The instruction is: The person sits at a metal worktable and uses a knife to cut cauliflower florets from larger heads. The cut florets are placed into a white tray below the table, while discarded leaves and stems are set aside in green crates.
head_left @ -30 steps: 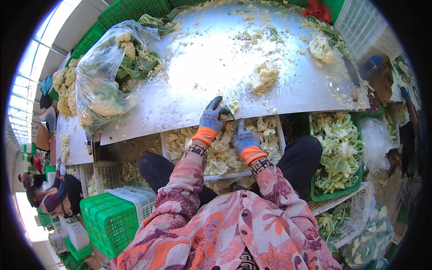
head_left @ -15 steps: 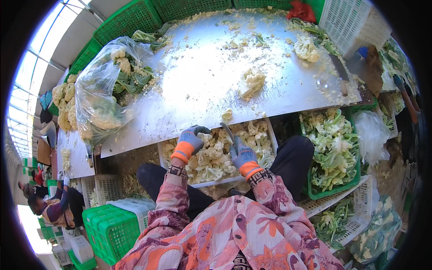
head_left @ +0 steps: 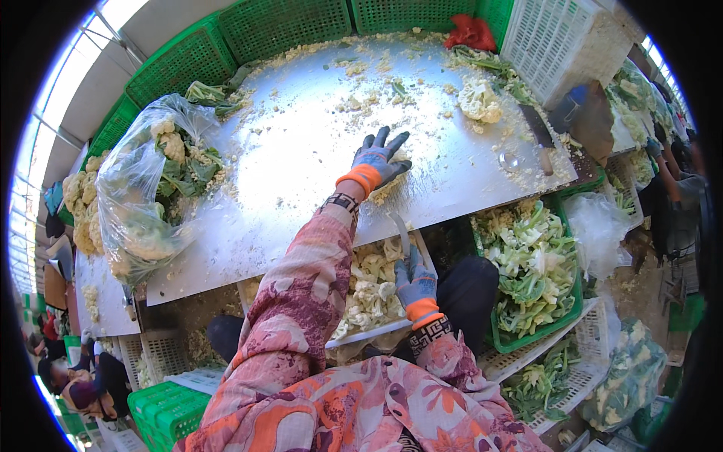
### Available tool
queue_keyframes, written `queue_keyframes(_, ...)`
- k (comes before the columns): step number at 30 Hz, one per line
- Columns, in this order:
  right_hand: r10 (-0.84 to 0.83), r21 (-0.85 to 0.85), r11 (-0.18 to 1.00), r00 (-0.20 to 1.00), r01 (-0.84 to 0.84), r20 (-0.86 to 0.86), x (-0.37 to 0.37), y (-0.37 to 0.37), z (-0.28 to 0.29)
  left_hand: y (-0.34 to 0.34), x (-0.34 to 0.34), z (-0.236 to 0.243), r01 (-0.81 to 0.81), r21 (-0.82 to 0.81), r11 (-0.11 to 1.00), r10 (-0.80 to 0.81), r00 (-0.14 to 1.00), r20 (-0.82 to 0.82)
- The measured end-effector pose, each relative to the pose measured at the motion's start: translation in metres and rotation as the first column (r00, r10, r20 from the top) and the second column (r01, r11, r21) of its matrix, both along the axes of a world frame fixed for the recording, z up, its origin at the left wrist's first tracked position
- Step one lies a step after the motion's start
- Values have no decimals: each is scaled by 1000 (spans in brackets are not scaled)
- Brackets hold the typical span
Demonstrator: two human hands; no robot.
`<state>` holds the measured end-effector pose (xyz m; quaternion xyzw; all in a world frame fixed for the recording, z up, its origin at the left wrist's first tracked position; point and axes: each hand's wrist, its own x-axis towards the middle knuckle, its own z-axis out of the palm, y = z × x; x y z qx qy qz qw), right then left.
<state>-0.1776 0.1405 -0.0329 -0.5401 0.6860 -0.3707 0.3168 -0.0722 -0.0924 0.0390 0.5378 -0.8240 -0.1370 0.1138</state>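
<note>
My left hand, in a grey-blue glove with an orange cuff, stretches out over the metal tabletop with its fingers spread. Beneath it lies a piece of cauliflower, mostly hidden by the palm; whether they touch I cannot make out. Low on the right, my gloved right hand is closed round a small knife, its curved blade pointing up toward the table edge. Between my knees, cut cauliflower florets fill a white crate, partly covered by my left sleeve.
Cauliflower trimmings heap in a green crate on the right. A larger knife and a cauliflower head lie at the table's right. On the left rests a clear bag of cauliflower. Green crates line the back; another person works far left.
My left hand has moved from above the floret crate, forward onto the table over the cauliflower piece, and its fingers have spread. My right hand still holds the knife, slightly lower in view.
</note>
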Motion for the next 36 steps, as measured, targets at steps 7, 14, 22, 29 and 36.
queue_keyframes(7,-63,-4,998,985,63,-159,-3,-6,3,16,16,12,-432,194,881,360,877,318)
queue_keyframes(14,-42,22,999,991,45,-126,35,-36,21,50,61,-16,-607,337,719,623,779,74)
queue_keyframes(22,69,266,964,960,6,-272,55,-70,19,65,57,-31,-601,308,737,648,758,-73)
queue_keyframes(29,266,431,897,898,-97,-351,61,-93,23,68,56,-29,-611,285,738,655,750,-90)
queue_keyframes(36,381,453,877,801,-157,-461,43,-59,12,57,69,-29,-599,360,715,669,736,-103)
